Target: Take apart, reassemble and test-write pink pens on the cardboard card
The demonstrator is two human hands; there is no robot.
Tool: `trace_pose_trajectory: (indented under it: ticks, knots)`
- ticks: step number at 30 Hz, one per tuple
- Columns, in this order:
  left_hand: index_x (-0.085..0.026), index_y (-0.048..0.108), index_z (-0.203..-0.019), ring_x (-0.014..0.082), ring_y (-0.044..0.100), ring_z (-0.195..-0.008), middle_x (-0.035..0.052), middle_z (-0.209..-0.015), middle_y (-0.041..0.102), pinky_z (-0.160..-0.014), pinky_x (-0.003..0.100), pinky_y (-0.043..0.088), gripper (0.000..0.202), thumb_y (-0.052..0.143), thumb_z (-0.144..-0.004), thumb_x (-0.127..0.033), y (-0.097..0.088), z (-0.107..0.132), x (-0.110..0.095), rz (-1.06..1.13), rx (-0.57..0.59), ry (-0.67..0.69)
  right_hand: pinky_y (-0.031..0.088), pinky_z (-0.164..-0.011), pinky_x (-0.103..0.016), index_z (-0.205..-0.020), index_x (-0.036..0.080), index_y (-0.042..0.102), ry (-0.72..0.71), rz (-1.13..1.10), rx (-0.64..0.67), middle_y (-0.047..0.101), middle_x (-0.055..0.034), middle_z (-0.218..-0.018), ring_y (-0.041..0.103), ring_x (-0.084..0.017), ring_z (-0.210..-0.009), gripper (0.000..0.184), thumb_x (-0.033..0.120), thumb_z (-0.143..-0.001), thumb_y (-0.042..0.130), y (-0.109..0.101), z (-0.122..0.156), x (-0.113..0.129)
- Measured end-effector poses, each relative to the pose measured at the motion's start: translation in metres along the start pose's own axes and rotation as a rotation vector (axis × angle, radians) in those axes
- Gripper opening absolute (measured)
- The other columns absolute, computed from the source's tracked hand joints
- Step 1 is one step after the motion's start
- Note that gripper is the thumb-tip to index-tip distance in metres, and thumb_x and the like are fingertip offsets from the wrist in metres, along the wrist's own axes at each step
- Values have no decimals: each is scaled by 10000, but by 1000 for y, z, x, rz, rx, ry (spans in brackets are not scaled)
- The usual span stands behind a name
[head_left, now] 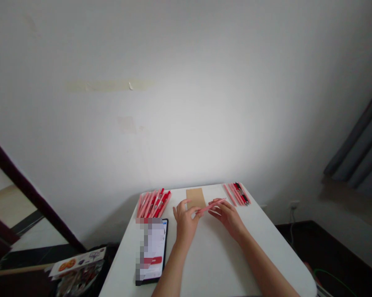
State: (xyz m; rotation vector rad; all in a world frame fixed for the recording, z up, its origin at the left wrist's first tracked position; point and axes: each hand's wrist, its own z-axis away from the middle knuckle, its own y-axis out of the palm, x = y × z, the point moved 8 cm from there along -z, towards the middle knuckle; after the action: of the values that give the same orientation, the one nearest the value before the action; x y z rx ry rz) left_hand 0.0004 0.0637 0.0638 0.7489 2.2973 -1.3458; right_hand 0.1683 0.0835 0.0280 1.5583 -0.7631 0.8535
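Two hands (186, 219) (228, 215) hold one pink pen (213, 205) near one brown sheet (195, 197).

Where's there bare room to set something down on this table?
Bare tabletop: between left forearm and right forearm; between right forearm and table's right edge. Crowded: left side, pen pile and phone; far right corner, pen row.

Left end of the pink pen (215, 203) covered by fingertips of the left hand (186, 219). Near edge of the brown card (195, 197) partly obscured by both hands. Pens in the pile (153, 204), left of centre: overlapping, count uncertain. Phone (156, 243): left part pixelated, text illegible. Box print (79, 262), lower left: too small to read. Both forearms and table (210, 264) cut by bottom edge; curtain (357, 152) by right edge.
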Motion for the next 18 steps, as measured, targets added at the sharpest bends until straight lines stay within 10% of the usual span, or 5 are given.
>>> trace_pose_trajectory:
  ticks: [18]
  knots:
    - [-315, 699, -968, 257, 416, -1270, 37, -1263, 590, -1114, 645, 148, 184, 579, -832, -348, 15, 5, -2, -115, 107, 88, 476, -713, -432, -679, 246, 480, -67, -31, -68, 439, 43, -572, 464, -146, -559, 446, 657, -831, 397, -21, -8, 10]
